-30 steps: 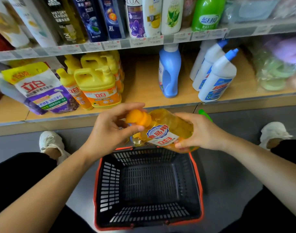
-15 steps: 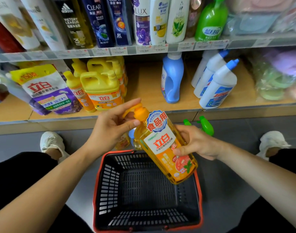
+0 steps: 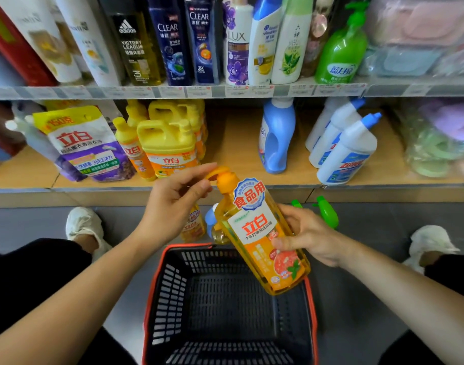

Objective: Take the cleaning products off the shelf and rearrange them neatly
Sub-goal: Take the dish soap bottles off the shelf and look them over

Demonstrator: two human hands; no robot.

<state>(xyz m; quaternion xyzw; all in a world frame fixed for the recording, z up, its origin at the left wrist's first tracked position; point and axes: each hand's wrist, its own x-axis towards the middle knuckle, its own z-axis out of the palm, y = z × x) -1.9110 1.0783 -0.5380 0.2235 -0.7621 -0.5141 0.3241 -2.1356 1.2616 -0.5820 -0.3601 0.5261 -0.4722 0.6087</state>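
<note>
Swung upright from sideways, the soap bottle (image 3: 262, 233) sits above the basket (image 3: 188, 245), right hand (image 3: 312, 238) gripping its body, left hand (image 3: 173, 204) pinching the pump (image 3: 223, 177); likely mid-rearranging, it next needs a free spot on the shelf (image 3: 236, 143).

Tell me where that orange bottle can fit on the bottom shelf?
The widest bare wood on the bottom shelf lies between the yellow jugs and the blue bottle. A narrower gap sits between the blue bottle and the white bottles. The left end is crowded with the pouch and jugs; the right end with wrapped bundles.
</note>
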